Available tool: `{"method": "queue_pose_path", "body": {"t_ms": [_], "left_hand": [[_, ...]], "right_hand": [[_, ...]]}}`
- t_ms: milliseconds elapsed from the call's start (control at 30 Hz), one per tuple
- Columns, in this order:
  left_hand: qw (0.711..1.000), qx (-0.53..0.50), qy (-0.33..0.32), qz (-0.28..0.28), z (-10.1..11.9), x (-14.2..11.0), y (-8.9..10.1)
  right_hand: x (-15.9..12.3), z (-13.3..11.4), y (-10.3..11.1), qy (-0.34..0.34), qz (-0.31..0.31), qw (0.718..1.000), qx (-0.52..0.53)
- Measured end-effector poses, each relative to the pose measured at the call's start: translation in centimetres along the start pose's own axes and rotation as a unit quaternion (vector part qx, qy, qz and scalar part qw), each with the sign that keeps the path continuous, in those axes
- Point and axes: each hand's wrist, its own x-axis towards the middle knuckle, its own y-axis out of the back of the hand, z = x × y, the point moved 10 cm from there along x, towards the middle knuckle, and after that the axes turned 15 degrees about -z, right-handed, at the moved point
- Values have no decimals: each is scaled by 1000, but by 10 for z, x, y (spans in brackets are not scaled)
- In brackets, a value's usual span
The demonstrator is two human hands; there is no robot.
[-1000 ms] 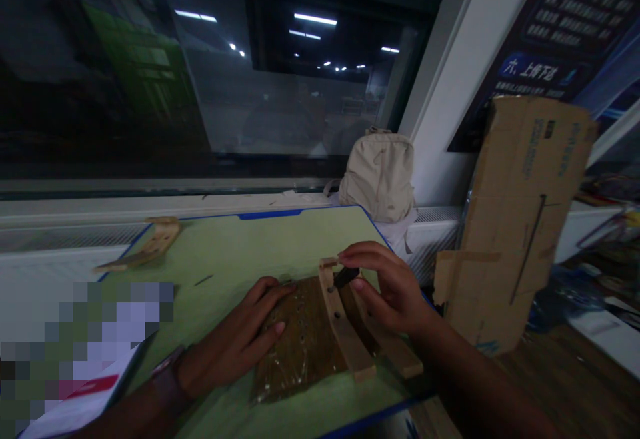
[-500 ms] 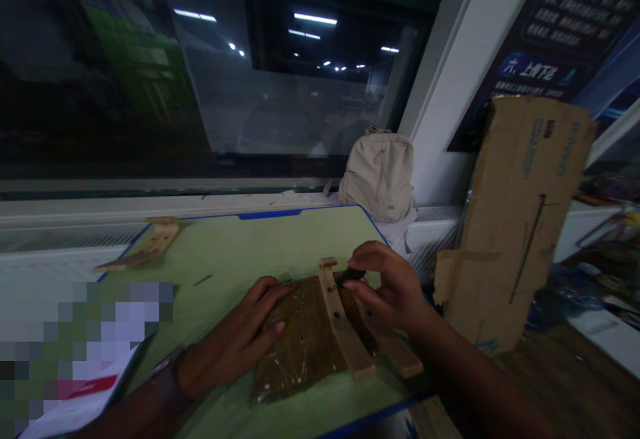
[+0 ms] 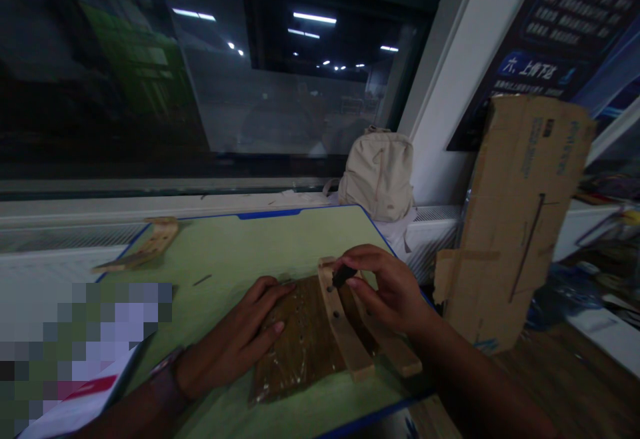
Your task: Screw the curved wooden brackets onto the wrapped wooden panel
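In the right hand [image 3: 387, 289], pinched between thumb and fingers — small black piece [image 3: 343, 275], just beside the upper hole of a curved wooden rail [image 3: 343, 329]. Under the left hand [image 3: 243, 331], laid loosely spread — brown wooden panel [image 3: 313, 345] in clear wrap. To the right, second wooden rail [image 3: 393, 347]. Farther out, on green tabletop [image 3: 280, 245], thin dark rod [image 3: 203, 280]; at the far-left edge, curved wooden bracket [image 3: 157, 239].

Dim scene. Beyond the left fingers [image 3: 274, 297], dark window glass [image 3: 240, 112] carries bright white light strips [image 3: 314, 19]. Between the right fingers [image 3: 370, 255], a dark piece [image 3: 344, 275] shows little detail. Nearer than the left fingers, clear wrap [image 3: 287, 372] glints. Far right of the fingers, small poster lettering [image 3: 585, 2] blurs; far left, coarse pixel squares [image 3: 120, 309].
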Motion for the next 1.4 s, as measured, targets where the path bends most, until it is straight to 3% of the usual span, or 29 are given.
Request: {"method": "queue_pose_path", "body": {"t_ms": [300, 767, 1100, 1400], "left_hand": [[1000, 5, -6, -3, 2, 1, 0], [1000, 3, -3, -4, 4, 1, 1], [1000, 7, -6, 2, 3, 1, 1], [1000, -1, -2, -2, 0, 1, -1]], "right_hand": [[0, -3, 7, 8, 29, 998, -62], [-13, 8, 11, -37, 81, 994, -63], [-3, -7, 14, 3, 66, 988, -142], [5, -6, 10, -5, 24, 996, -83]]}}
